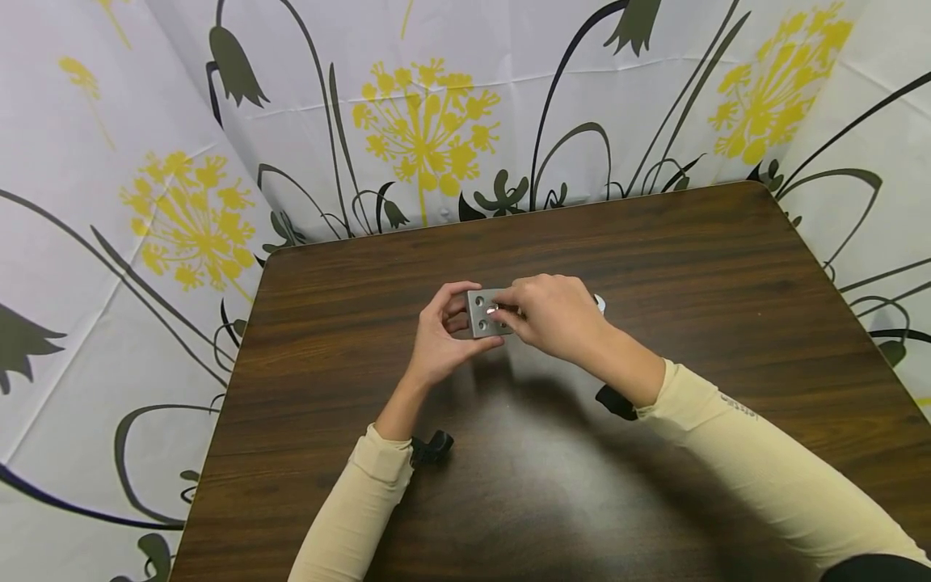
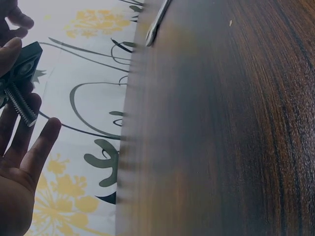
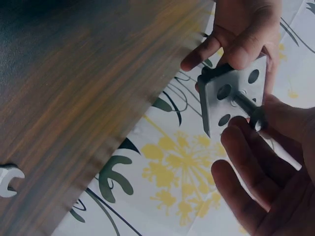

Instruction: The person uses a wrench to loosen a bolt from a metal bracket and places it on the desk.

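My left hand (image 1: 440, 339) grips the grey metal plate (image 1: 489, 313) by its edge, held up above the middle of the counter (image 1: 655, 259). My right hand (image 1: 556, 315) pinches a bolt (image 3: 246, 104) already through one of the plate's holes, its threaded end poking out the far side. The other holes look empty, and the wrench (image 3: 9, 179) lies untouched on the counter

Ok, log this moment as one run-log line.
left hand: holds metal plate | right hand: pinches bolt in plate hole | wrench: on table
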The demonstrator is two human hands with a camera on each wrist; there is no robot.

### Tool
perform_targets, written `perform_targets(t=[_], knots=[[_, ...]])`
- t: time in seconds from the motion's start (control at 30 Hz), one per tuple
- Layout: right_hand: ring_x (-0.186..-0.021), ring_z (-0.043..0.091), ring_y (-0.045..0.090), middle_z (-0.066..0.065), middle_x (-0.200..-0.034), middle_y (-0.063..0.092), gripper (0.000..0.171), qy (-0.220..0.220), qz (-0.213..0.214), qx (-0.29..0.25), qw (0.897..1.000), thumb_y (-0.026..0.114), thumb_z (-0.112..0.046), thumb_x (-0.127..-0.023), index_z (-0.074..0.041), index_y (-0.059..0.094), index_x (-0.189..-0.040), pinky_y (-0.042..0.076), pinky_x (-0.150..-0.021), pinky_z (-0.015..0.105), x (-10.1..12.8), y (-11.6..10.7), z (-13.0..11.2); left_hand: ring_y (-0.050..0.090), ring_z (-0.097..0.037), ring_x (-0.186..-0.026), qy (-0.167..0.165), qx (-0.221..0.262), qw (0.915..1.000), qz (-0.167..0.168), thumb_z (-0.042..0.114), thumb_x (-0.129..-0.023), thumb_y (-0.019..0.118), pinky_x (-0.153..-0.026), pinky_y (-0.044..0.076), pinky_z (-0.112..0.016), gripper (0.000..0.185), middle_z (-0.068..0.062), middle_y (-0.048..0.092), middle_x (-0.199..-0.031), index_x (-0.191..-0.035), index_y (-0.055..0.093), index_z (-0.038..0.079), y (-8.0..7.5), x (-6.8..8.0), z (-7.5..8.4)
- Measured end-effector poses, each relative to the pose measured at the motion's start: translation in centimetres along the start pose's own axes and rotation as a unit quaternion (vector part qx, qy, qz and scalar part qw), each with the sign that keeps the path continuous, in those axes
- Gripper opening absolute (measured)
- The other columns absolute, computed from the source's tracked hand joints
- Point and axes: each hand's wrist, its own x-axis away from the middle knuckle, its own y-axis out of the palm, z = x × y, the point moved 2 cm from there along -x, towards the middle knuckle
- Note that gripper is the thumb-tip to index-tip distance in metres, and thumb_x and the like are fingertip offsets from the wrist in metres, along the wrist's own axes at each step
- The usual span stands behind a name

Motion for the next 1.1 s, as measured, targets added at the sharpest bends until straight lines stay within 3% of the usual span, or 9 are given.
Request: perform_targets(t=[0.13,0.33,0.47,0.57,0.77,0.93,1.0,1.1], knots=[[-0.066,0.008,0.058,-0.004,-0.091,0.066,0.023,-0.04,0.008,0.006,0.999,0.075,-0.024,-0.088,-0.019,0.076,-0.111,0.045,-0.048,0.028,0.16,-0.03,-0.04,0.069,-0.036,-0.092,-0.001,-0.002,1.0,0.0,-0.017,-0.066,0.082,-0.079,0.056,-0.05,0.069,-0.025,0.066,-0.113,-0.127,0.049,-0.01,-0.03,-0.03,0.14],[-0.056,0.008,0.053,-0.005,-0.081,0.068,0.029,0.015,0.012,-0.008,1.0,0.068,-0.038,-0.093,-0.016,0.076,-0.11,0.039,-0.042,0.028,0.0,0.03,0.14,0.069,-0.037,-0.09,0.004,-0.005,1.0,-0.002,-0.016,-0.067,0.082,-0.077,0.057,-0.048,0.069,-0.024,0.067,-0.111,-0.127,0.05,-0.008,-0.01,-0.15,0.1],[-0.062,0.008,0.057,-0.005,-0.086,0.068,0.021,-0.012,0.0,-0.004,1.0,0.072,-0.027,-0.091,-0.017,0.076,-0.109,0.044,-0.046,0.028,0.09,0.05,0.04,0.069,-0.034,-0.09,0.003,-0.008,1.0,-0.003,-0.016,-0.066,0.083,-0.078,0.057,-0.047,0.069,-0.023,0.067,-0.11,-0.127,0.051,-0.005,0.0,-0.12,0.02],[-0.066,0.009,0.058,-0.004,-0.092,0.066,0.025,-0.034,0.007,0.005,0.999,0.075,-0.026,-0.089,-0.018,0.075,-0.112,0.046,-0.048,0.028,0.18,0.0,-0.07,0.069,-0.033,-0.091,0.005,-0.006,1.0,-0.002,-0.017,-0.066,0.082,-0.079,0.056,-0.047,0.069,-0.024,0.067,-0.111,-0.126,0.05,-0.008,-0.03,-0.09,0.0],[-0.058,0.009,0.056,-0.005,-0.083,0.07,0.03,0.019,0.015,0.006,1.0,0.067,-0.04,-0.093,-0.016,0.076,-0.11,0.041,-0.043,0.029,0.03,-0.06,-0.02,0.069,-0.035,-0.09,0.002,-0.008,1.0,-0.001,-0.015,-0.066,0.083,-0.076,0.057,-0.048,0.069,-0.024,0.067,-0.111,-0.127,0.049,-0.009,-0.08,-0.1,0.14],[-0.064,0.01,0.057,-0.004,-0.087,0.068,0.022,-0.019,0.003,0.004,1.0,0.073,-0.026,-0.09,-0.018,0.076,-0.11,0.044,-0.047,0.029,0.17,-0.09,-0.14,0.069,-0.037,-0.092,-0.006,-0.003,1.0,0.002,-0.016,-0.066,0.083,-0.076,0.056,-0.052,0.07,-0.023,0.066,-0.112,-0.127,0.05,-0.007,-0.12,-0.03,0.21],[-0.065,0.009,0.057,-0.004,-0.089,0.067,0.024,-0.03,0.009,0.005,0.999,0.075,-0.026,-0.089,-0.018,0.075,-0.111,0.044,-0.047,0.029,0.24,-0.11,-0.16,0.069,-0.038,-0.093,-0.008,0.0,1.0,0.003,-0.016,-0.066,0.082,-0.077,0.056,-0.053,0.07,-0.023,0.066,-0.113,-0.127,0.05,-0.008,-0.13,0.01,0.23],[-0.061,0.008,0.055,-0.005,-0.087,0.067,0.026,-0.014,0.024,0.005,1.0,0.072,-0.034,-0.091,-0.018,0.076,-0.111,0.041,-0.044,0.028,0.21,-0.11,-0.13,0.068,-0.04,-0.094,-0.011,0.003,0.9999,0.005,-0.016,-0.066,0.082,-0.078,0.056,-0.05,0.07,-0.024,0.066,-0.113,-0.127,0.049,-0.009,-0.13,0.1,0.27]])
